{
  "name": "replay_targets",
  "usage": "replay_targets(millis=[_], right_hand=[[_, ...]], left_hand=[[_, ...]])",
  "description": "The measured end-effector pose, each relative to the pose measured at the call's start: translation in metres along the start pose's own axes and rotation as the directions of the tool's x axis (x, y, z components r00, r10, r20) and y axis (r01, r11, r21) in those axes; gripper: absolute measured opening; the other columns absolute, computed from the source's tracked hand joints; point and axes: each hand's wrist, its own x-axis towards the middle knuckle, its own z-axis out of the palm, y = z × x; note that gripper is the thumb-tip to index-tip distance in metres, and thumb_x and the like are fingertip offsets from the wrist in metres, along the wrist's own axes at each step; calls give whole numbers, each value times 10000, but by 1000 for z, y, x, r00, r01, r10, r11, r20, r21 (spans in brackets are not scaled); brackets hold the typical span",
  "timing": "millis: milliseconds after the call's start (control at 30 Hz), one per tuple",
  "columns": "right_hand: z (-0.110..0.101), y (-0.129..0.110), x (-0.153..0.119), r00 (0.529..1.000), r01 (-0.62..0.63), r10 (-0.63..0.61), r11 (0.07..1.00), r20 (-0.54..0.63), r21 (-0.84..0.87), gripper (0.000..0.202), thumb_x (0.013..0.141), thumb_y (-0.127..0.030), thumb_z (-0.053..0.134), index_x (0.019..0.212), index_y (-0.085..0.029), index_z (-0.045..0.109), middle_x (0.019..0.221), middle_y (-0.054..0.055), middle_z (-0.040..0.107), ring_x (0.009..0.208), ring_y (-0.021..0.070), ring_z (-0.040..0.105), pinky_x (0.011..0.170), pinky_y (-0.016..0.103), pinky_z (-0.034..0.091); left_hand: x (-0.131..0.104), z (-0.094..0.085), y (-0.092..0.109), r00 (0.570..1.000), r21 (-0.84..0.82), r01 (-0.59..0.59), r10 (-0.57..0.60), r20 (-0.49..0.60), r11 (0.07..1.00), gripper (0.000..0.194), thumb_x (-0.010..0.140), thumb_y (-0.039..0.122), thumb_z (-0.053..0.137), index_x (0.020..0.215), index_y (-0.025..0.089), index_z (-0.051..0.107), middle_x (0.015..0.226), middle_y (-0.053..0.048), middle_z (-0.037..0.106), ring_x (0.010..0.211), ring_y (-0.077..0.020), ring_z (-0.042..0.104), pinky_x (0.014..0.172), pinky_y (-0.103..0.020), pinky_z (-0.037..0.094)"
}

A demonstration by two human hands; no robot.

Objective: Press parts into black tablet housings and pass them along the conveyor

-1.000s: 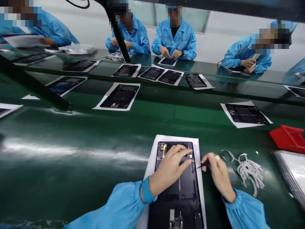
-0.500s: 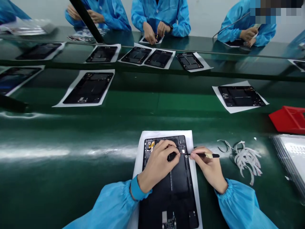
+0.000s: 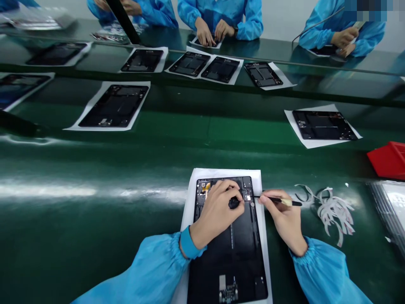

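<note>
A black tablet housing (image 3: 228,257) lies on a white sheet (image 3: 264,253) at the bottom centre. Over its upper part is my left hand (image 3: 218,211), fingers curled and pinched round a small round black part (image 3: 234,203). At the housing's upper right edge, my right hand (image 3: 283,215) grips a thin dark tool (image 3: 295,203) with a pale band. The tool's tip points left, close to a small white square on the housing. An orange flex piece (image 3: 207,189) shows beside my left fingers.
Right of my right hand lies a pile of white curved strips (image 3: 337,213). Beyond are a red bin (image 3: 387,160) and clear trays (image 3: 392,202). More housings, such as one at the left (image 3: 115,105), lie across the bench. Several people in blue sit opposite; a dark post (image 3: 123,21) rises there.
The view has shifted slightly, so most things sit a little differently in it. The tool in my right hand has drawn back slightly to the right from my left fingers.
</note>
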Motion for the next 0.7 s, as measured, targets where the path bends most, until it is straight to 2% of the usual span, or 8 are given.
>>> replay_targets(millis=[333,700], right_hand=[[1,4,3,982,-30,38,998,185,-46,166,764,-383,747,776,-218,733,820,52,742,770,216,698,707,327,572],[0,1,2,977,2,4,1000,215,-26,145,798,-362,723,776,-218,724,819,47,729,789,204,689,698,301,559]], left_hand=[[1,-1,-1,1000,20,-1,1,26,1000,104,738,106,639,710,206,650,973,-28,634,894,-223,564,807,-392,442],[-1,-1,-2,1000,44,-14,13,20,999,94,750,118,630,743,209,654,983,-33,626,907,-229,559,814,-399,434]])
